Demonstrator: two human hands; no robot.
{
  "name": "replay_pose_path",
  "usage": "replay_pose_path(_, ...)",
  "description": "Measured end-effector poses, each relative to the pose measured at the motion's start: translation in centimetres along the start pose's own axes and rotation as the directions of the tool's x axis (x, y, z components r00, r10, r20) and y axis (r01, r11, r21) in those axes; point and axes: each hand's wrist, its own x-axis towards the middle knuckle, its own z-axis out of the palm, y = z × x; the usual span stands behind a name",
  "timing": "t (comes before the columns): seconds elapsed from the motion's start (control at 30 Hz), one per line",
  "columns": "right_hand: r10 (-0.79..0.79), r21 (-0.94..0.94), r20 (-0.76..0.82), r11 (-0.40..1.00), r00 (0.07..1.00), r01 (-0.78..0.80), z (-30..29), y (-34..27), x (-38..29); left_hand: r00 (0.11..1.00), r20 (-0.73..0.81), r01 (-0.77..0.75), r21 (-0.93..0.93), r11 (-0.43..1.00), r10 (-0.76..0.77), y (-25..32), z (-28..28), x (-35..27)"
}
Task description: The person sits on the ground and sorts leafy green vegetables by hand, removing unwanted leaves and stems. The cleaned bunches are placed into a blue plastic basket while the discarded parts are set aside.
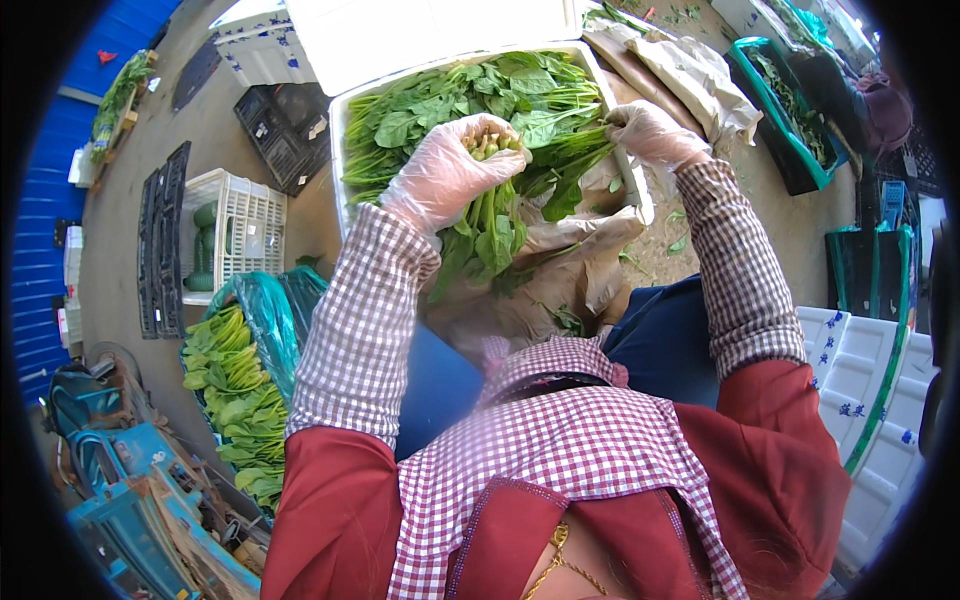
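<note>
A white foam box (339, 169) lined with brown paper (574, 251) stands before me, its left and far parts filled with leafy greens (450, 97) that look like spinach. My left hand (450, 169), in a clear plastic glove, is closed around a bunch of the greens (491, 232), cut stem ends up and leaves hanging down over the box's near side. At the box's right side my right hand (652, 133), gloved the same way, pinches the stem ends of a smaller bunch (566, 169), whose leaves point left and down.
A crate lined with green plastic (259, 311) holds more greens at my left. Beyond it are a white basket (251, 225) and black crates (289, 135). Foam lids (862, 405) lie at the right. Another person (881, 112) is at the upper right, beside a green-lined crate (787, 120).
</note>
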Motion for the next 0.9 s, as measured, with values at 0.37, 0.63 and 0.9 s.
replay_pose_path(0.37,-0.084,0.421,-0.122,0.898,0.989,0.128,-1.1,-11.2,-7.5,0.99,0.051,-0.138,0.074,0.988,0.134,1.5,4.2,0.4)
replay_pose_path(0.63,0.066,0.818,0.016,0.573,0.998,-0.051,-1.6,-8.1,-6.6,0.995,0.066,0.086,-0.234,0.968,-0.073,-0.1,2.7,1.4)
replay_pose_path(0.9,-0.02,0.573,-0.091,0.817,0.996,0.069,-2.2,-10.1,-6.4,0.947,0.32,0.199,-0.597,0.777,0.004,-1.2,0.7,1.4)
